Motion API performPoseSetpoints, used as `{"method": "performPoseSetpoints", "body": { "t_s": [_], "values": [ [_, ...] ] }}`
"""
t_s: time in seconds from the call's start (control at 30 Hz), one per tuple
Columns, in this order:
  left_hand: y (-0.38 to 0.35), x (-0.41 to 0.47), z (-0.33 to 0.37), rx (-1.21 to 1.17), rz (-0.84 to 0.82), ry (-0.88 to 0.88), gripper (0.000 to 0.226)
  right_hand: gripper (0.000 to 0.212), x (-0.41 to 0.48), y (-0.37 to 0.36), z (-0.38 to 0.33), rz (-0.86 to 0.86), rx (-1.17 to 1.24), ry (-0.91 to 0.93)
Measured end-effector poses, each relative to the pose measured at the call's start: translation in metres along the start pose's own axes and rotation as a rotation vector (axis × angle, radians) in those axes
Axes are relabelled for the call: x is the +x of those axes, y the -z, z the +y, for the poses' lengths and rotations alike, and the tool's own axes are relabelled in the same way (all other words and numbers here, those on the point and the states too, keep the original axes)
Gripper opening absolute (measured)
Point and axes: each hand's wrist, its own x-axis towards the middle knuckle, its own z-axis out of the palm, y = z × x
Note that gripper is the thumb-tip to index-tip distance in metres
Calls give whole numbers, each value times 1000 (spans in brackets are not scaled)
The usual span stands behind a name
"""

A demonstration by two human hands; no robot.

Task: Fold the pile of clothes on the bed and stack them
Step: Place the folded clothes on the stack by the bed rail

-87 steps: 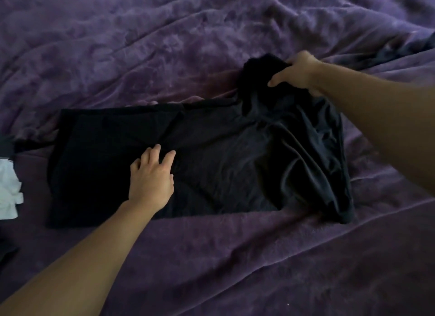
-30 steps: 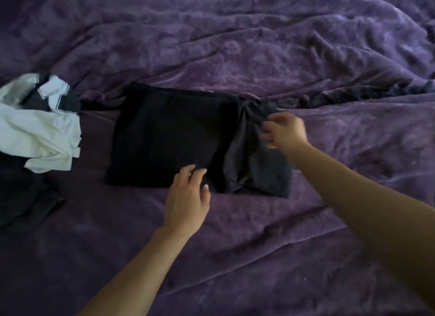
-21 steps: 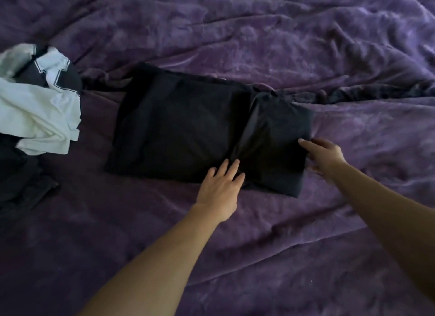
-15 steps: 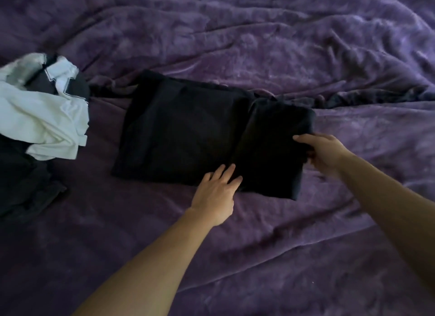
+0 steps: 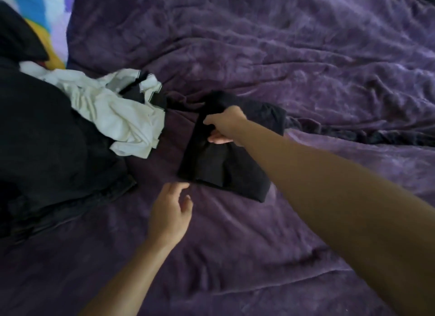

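Grip of right hand (image 5: pixel 226 123) pinches fold of black garment (image 5: pixel 211 167); left hand (image 5: pixel 169 214) grip slack, empty (just beside garment).

Bare left hand (image 5: pixel 168 213), right hand (image 5: pixel 226 124) (forearms (image 5: pixel 329 188) likewise)

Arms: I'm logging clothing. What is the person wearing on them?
Nothing that shows. The left arm and right arm are bare up to the frame edge: no sleeves, watch or bracelet, and no gloves. Rings are too small to tell.

Right hand (image 5: pixel 226 124), arm outstretched, grips black garment (image 5: pixel 211 167); left hand (image 5: pixel 170 213) relaxed
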Motion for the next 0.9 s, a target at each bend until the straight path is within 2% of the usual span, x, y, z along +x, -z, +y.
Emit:
{"method": "performPoseSetpoints", "body": {
  "t_s": [0.07,0.13,0.17,0.27,0.33,0.4,0.43,0.5,0.57,0.67,0.8,0.9],
  "values": [
    [12,4,-13,-7,29,21,29,25,6,-18,5,-27,79,-10],
    [19,15,-15,-15,59,4,30,30,4,-14,19,64,98,83],
    [20,23,-12,-9,68,-26,30,29,1,-4,30,161,21,183],
    [12,50,10,77,78,-182,33,33,-15,37,76,482,-417,441],
    [0,71,29,167,102,-293,36,46,-21,59,108,585,-584,403],
    [-15,94,44,278,83,-331,43,58,-17,69,131,590,-593,210],
    [-23,107,48,332,43,-303,48,62,-13,69,138,577,-548,128],
    [-40,133,49,383,-57,-172,58,68,-2,60,148,567,-440,77],
    [-53,149,44,410,-91,-94,63,70,6,47,151,603,-405,113],
    [-59,151,42,464,5,-214,58,64,11,35,150,661,-365,161],
    [-50,135,51,257,-58,-257,46,46,-13,39,156,639,-319,322],
    [-40,100,62,199,-116,-291,45,41,-48,50,174,634,-354,365]
  ]
}}
